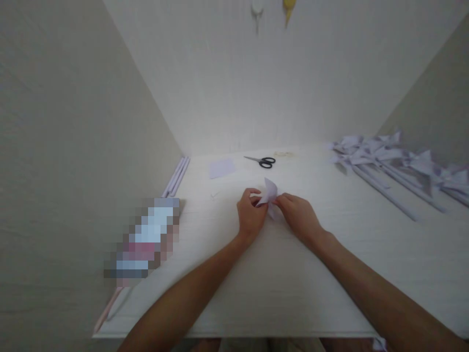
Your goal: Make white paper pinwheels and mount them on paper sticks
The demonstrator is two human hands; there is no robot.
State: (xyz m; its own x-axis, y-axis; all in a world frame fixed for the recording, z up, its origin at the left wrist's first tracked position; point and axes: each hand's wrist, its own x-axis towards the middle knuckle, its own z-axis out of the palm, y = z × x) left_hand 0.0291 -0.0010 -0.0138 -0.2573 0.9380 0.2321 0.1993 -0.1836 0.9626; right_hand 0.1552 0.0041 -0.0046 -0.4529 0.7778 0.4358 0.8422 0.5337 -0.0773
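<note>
Between my two hands, above the middle of the white table, is a folded pale lilac paper piece (271,189) with pointed flaps, like a pinwheel. My left hand (252,212) is closed on its left side, thumb and fingers curled round the paper. From the right, my right hand (297,212) pinches the paper near its centre. The fingertips partly cover the folds. Beyond the hands lie scissors (264,162) with black handles and a flat lilac paper square (222,168).
Rolled lilac paper sticks (178,177) lean at the left. A blurred-out device (148,239) stands below them. Several paper pinwheels on sticks (388,161) lie at the right. Small paper scraps (214,195) are left of my hands. White walls (256,88) rise behind the table (278,288).
</note>
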